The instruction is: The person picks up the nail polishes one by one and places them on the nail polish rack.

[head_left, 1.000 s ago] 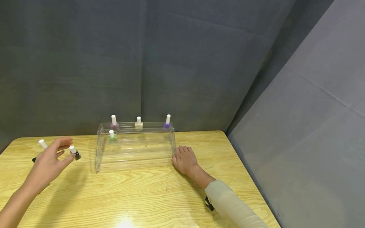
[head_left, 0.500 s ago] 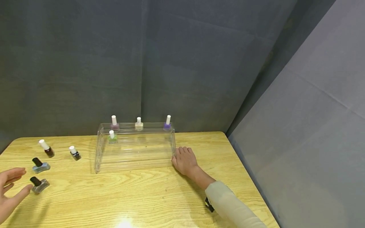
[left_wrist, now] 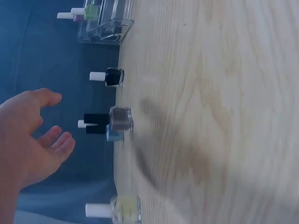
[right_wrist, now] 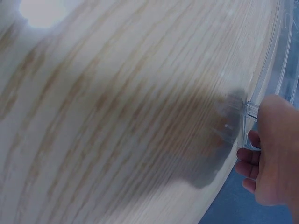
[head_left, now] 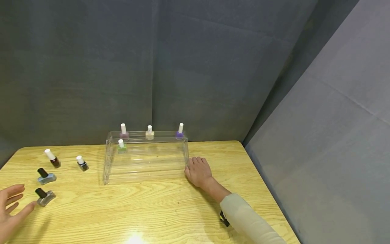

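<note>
At the left edge of the head view my left hand (head_left: pixel 10 211) hovers, thumb and fingers apart and holding nothing. Closest to it is a grey nail polish bottle (head_left: pixel 46 198) with a black cap. Behind that stand a light blue polish bottle (head_left: pixel 47 178), a dark red one (head_left: pixel 55 162) and a black one (head_left: pixel 83 165). A pale yellow polish bottle (left_wrist: pixel 126 208) shows in the left wrist view. My right hand (head_left: pixel 198 172) grips the right end of a clear tiered display rack (head_left: pixel 107 166), fingers curled at its side panel.
The rack's top tier bears a mauve bottle (head_left: pixel 124 135), a cream bottle (head_left: pixel 149 135) and a purple bottle (head_left: pixel 179 135). A green bottle (head_left: pixel 122 148) sits one tier lower at left. Dark cloth (head_left: pixel 195 67) hangs behind the wooden table (head_left: pixel 146 213).
My left hand has moved from over the bottles at the back left towards the front left edge, uncovering them. My right hand has stayed at the rack.
</note>
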Action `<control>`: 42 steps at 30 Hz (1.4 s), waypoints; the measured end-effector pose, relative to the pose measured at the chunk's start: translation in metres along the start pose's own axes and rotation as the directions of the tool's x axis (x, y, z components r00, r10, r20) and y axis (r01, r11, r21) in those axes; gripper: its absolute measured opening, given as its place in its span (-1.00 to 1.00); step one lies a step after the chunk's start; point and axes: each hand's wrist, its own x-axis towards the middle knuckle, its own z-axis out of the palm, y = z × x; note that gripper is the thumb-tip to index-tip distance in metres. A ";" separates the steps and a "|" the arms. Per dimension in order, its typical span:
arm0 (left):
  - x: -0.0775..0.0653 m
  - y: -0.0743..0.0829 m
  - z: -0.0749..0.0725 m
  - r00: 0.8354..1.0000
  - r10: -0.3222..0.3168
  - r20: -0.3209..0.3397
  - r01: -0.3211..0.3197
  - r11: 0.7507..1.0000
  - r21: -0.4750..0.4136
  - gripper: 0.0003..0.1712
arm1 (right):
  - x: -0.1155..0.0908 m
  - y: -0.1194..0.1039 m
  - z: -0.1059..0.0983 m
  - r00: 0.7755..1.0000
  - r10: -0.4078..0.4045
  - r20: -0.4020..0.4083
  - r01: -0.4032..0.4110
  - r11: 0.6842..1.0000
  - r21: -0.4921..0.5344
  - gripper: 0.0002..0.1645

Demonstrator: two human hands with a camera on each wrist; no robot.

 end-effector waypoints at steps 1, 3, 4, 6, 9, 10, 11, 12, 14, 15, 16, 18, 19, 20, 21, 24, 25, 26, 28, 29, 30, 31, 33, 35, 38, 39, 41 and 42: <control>0.001 0.004 0.002 1.000 0.006 0.021 -0.006 1.000 0.023 -0.24 | 0.000 0.000 0.000 1.000 0.001 -0.002 -0.001 1.000 0.003 -0.64; 0.006 0.013 0.005 0.998 -0.004 0.057 0.001 0.999 0.053 -0.27 | 0.000 -0.001 -0.002 1.000 0.002 -0.003 -0.002 1.000 0.015 -0.65; 0.009 0.017 0.007 0.997 -0.023 0.072 0.018 0.997 0.078 -0.25 | -0.001 -0.001 -0.003 1.000 0.004 0.006 -0.004 1.000 0.012 -0.64; 0.014 0.021 0.009 0.994 -0.061 0.096 0.050 0.992 0.119 -0.22 | -0.001 -0.003 -0.007 1.000 0.011 0.020 -0.011 1.000 0.013 -0.64; 0.020 0.019 0.012 0.984 -0.118 0.133 0.098 0.983 0.154 -0.18 | -0.001 -0.004 -0.010 0.999 0.020 0.046 -0.020 1.000 -0.001 -0.61; 0.021 0.017 0.013 0.980 -0.134 0.146 0.108 0.979 0.171 -0.17 | 0.000 -0.004 -0.010 0.998 0.023 0.052 -0.023 1.000 -0.007 -0.60; 0.022 0.014 0.014 0.977 -0.140 0.160 0.111 0.978 0.177 -0.16 | 0.000 -0.004 -0.010 0.998 0.024 0.055 -0.024 1.000 -0.008 -0.60; 0.023 0.011 0.014 0.975 -0.141 0.175 0.109 0.977 0.181 -0.16 | 0.000 -0.004 -0.010 0.998 0.023 0.056 -0.023 1.000 -0.011 -0.60; 0.024 0.005 0.015 0.969 -0.145 0.200 0.106 0.975 0.194 -0.16 | 0.000 -0.004 -0.010 0.998 0.021 0.054 -0.021 1.000 -0.012 -0.61; 0.024 0.002 0.015 0.966 -0.147 0.213 0.105 0.975 0.196 -0.16 | 0.000 -0.004 -0.010 0.998 0.021 0.056 -0.021 1.000 -0.009 -0.61; 0.025 0.000 0.015 0.962 -0.149 0.226 0.105 0.975 0.196 -0.16 | 0.000 -0.004 -0.010 0.998 0.022 0.058 -0.021 1.000 -0.008 -0.61; 0.025 -0.003 0.016 0.955 -0.157 0.253 0.109 0.975 0.196 -0.16 | 0.000 -0.004 -0.011 0.998 0.024 0.063 -0.023 1.000 -0.009 -0.60; 0.025 -0.004 0.016 0.948 -0.168 0.269 0.116 0.974 0.197 -0.16 | 0.000 -0.004 -0.012 0.998 0.025 0.063 -0.025 1.000 -0.005 -0.60; 0.026 -0.004 0.016 0.944 -0.174 0.281 0.121 0.973 0.198 -0.16 | -0.001 -0.004 -0.012 0.997 0.027 0.066 -0.027 1.000 -0.004 -0.59; 0.025 -0.005 0.016 0.938 -0.182 0.297 0.126 0.972 0.199 -0.16 | -0.001 -0.004 -0.012 0.997 0.029 0.068 -0.028 1.000 -0.007 -0.59; 0.025 -0.004 0.016 0.926 -0.194 0.323 0.118 0.963 0.242 -0.19 | -0.001 -0.004 -0.012 0.998 0.027 0.062 -0.026 1.000 -0.011 -0.59; 0.024 -0.004 0.017 0.926 -0.190 0.328 0.107 0.961 0.255 -0.20 | -0.001 -0.004 -0.011 0.998 0.026 0.061 -0.025 1.000 -0.012 -0.59; 0.024 -0.003 0.017 0.927 -0.180 0.328 0.091 0.959 0.269 -0.23 | -0.001 -0.004 -0.011 0.998 0.025 0.061 -0.024 1.000 -0.013 -0.59; 0.023 -0.003 0.018 0.932 -0.158 0.326 0.061 0.956 0.287 -0.27 | -0.001 -0.004 -0.011 0.998 0.024 0.060 -0.023 1.000 -0.010 -0.59; 0.023 -0.003 0.018 0.935 -0.144 0.323 0.048 0.956 0.289 -0.28 | -0.001 -0.004 -0.011 0.998 0.024 0.062 -0.024 1.000 -0.008 -0.60; 0.023 -0.003 0.019 0.939 -0.130 0.318 0.032 0.955 0.295 -0.29 | 0.000 -0.004 -0.011 0.998 0.025 0.065 -0.025 1.000 -0.007 -0.60; 0.023 -0.004 0.020 0.940 -0.122 0.320 0.025 0.956 0.293 -0.29 | 0.000 -0.004 -0.011 0.998 0.026 0.065 -0.026 1.000 -0.004 -0.60; 0.023 -0.005 0.022 0.939 -0.114 0.326 0.014 0.956 0.294 -0.29 | 0.000 -0.004 -0.011 0.997 0.028 0.067 -0.028 1.000 -0.001 -0.61; 0.022 -0.006 0.023 0.939 -0.111 0.326 0.006 0.952 0.306 -0.30 | 0.000 -0.005 -0.011 0.997 0.030 0.067 -0.030 1.000 -0.001 -0.61; 0.021 -0.008 0.024 0.935 -0.115 0.336 0.001 0.947 0.322 -0.29 | 0.000 -0.005 -0.011 0.997 0.030 0.064 -0.030 1.000 -0.001 -0.61; 0.021 -0.009 0.024 0.936 -0.109 0.335 -0.006 0.945 0.326 -0.30 | 0.000 -0.005 -0.011 0.998 0.030 0.062 -0.030 1.000 0.004 -0.61; 0.022 -0.011 0.025 0.936 -0.105 0.337 -0.013 0.944 0.329 -0.30 | 0.000 -0.005 -0.011 0.998 0.031 0.063 -0.031 0.999 0.008 -0.61; 0.022 -0.013 0.026 0.936 -0.100 0.338 -0.018 0.945 0.328 -0.30 | 0.000 -0.005 -0.012 0.997 0.031 0.066 -0.032 0.999 0.007 -0.61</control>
